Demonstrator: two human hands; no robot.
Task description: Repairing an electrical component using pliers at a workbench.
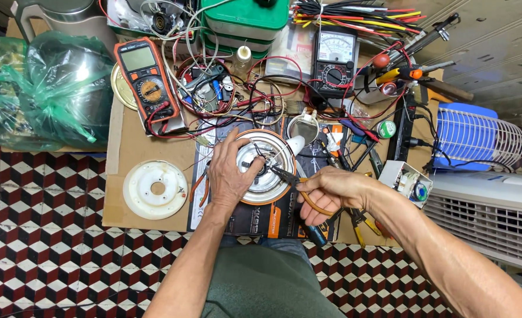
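Note:
A round shiny metal kettle base [268, 176] with a copper-coloured rim lies upside down on a dark printed mat [261, 221]. My left hand [228, 174] rests on its left side and steadies it, fingers spread toward the centre. In my right hand [326, 189] is a pair of pliers with orange handles [289, 176]. Their dark jaws point left at the wires in the middle of the base.
A white plastic disc [155, 189] lies left on the cardboard. An orange multimeter [146, 76], an analogue meter [334, 56], tangled wires and tools crowd the back. Green plastic bags [43, 82] sit far left. A blue-and-white fan [479, 138] stands right.

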